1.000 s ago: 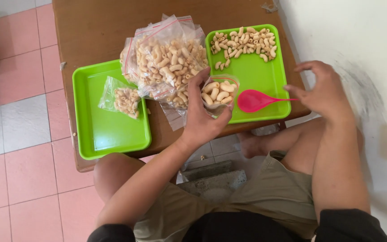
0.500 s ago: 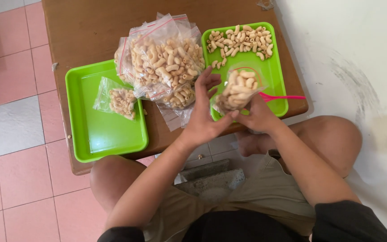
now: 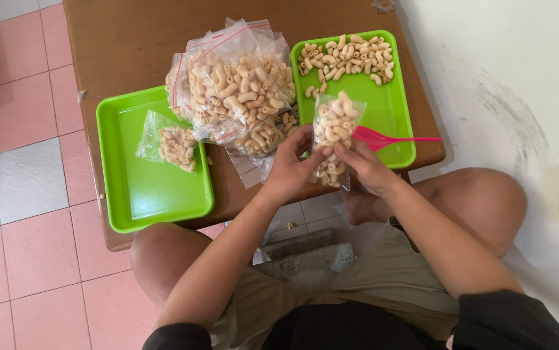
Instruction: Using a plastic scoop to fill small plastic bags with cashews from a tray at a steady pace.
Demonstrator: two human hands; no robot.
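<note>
Both of my hands hold one small clear bag of macaroni-shaped snacks [image 3: 331, 129] upright over the table's near edge. My left hand [image 3: 289, 165] pinches its left side and my right hand [image 3: 364, 167] grips its right side near the middle. Behind the bag lies a green tray [image 3: 393, 110] with loose snacks [image 3: 347, 58] at its far end and a pink spoon [image 3: 389, 139] near its front rim.
A pile of filled zip bags [image 3: 234, 84] lies mid-table. A second green tray [image 3: 143, 188] on the left holds one small filled bag [image 3: 172, 144]. The brown wooden table [image 3: 130, 39] stands on pink floor tiles; a white wall runs along the right. My knees sit under the table edge.
My right hand left the spoon's side and joined the left on the small bag. The bag rose from the tray and now stands upright between both hands.
</note>
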